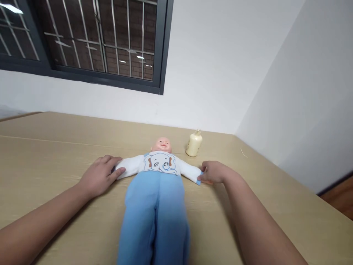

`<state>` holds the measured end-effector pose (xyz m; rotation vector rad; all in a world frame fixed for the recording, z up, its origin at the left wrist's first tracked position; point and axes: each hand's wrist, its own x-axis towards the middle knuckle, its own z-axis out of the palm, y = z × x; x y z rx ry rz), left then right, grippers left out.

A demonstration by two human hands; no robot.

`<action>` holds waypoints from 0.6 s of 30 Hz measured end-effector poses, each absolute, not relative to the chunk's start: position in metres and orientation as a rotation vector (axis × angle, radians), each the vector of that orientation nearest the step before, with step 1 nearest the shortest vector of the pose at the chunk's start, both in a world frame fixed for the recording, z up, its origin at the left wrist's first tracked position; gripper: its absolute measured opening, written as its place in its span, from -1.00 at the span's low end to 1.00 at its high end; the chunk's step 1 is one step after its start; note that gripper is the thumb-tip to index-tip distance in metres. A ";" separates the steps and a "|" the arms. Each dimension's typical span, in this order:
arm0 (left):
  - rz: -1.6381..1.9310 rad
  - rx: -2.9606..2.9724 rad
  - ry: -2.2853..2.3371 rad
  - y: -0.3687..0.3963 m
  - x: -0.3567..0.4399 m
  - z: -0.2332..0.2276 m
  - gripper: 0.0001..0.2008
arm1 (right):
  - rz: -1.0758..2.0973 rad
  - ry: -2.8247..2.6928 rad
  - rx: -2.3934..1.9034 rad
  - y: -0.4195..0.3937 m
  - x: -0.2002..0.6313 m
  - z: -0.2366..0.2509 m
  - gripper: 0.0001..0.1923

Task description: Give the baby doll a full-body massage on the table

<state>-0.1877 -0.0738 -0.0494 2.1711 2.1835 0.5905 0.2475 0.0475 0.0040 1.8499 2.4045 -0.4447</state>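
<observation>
Wooden tabletop (55,147): doll (158,176) lying face-up; left hand (99,176) rests loosely open over one sleeve end, right hand (216,172) pinches the other; bottle (193,144) near far edge.

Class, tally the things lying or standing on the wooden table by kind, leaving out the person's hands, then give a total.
Doll, on its back in a white top and blue trousers: 1
Cream bottle, standing near the doll's head: 1
Total: 2
</observation>
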 end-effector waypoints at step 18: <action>0.754 1.624 2.228 -0.082 -0.204 -0.048 -0.50 | -1.665 2.441 1.910 0.055 0.301 -0.062 -0.51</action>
